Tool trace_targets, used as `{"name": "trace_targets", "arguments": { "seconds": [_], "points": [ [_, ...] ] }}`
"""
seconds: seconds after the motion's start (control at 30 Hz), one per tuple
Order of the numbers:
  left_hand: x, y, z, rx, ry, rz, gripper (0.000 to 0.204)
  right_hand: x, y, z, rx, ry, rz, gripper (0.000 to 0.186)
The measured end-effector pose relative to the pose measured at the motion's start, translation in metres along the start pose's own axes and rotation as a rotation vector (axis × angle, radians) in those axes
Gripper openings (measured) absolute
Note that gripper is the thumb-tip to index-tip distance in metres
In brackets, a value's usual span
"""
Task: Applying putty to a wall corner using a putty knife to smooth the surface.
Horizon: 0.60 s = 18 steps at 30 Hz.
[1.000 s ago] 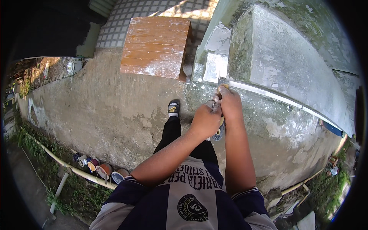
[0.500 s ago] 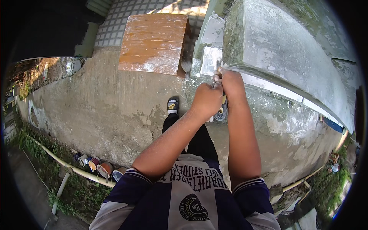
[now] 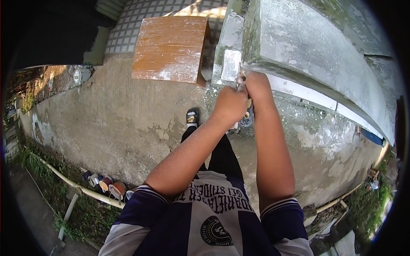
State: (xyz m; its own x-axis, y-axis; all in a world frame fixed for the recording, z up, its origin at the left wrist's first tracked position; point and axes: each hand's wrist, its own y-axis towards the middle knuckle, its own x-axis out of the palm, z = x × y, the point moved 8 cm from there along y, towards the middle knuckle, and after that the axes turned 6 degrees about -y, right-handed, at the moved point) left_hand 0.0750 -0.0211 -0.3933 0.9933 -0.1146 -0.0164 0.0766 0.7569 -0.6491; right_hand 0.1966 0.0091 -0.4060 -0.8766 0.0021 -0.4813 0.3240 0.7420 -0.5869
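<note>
Slim hand tool (image 3: 243,73), approx upper ctr of frame, mostly hidden in a two-fisted grip; only a tan bit shows, pointing twd top of frame, blade n/v. White patch (image 3: 232,62), approx rect., flat, grey-edged, just L of tool's front. White strip (image 3: 314,97), long, narrow, w/ thin dark seam, runs from ctr twd mid-R of frame.
</note>
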Motion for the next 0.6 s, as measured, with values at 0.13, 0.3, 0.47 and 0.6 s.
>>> {"name": "trace_targets", "arguments": {
  "seconds": [0.13,0.3,0.47,0.6],
  "points": [
    [-0.001,-0.021,-0.020,0.231,0.332,-0.090,0.048,0.009,-0.040,0.014,0.153,0.295,0.016,0.027],
    [-0.003,0.003,-0.002,0.026,0.001,0.024,0.045,-0.006,-0.011,-0.014,0.073,0.069,0.022,0.028],
    [0.000,0.010,-0.001,0.015,-0.139,0.016,0.043,-0.002,-0.007,-0.023,0.026,0.063,-0.022,0.025],
    [-0.002,-0.006,-0.017,0.030,0.052,0.001,0.041,0.009,-0.008,0.016,0.165,0.331,0.004,0.021]
  ]
}}
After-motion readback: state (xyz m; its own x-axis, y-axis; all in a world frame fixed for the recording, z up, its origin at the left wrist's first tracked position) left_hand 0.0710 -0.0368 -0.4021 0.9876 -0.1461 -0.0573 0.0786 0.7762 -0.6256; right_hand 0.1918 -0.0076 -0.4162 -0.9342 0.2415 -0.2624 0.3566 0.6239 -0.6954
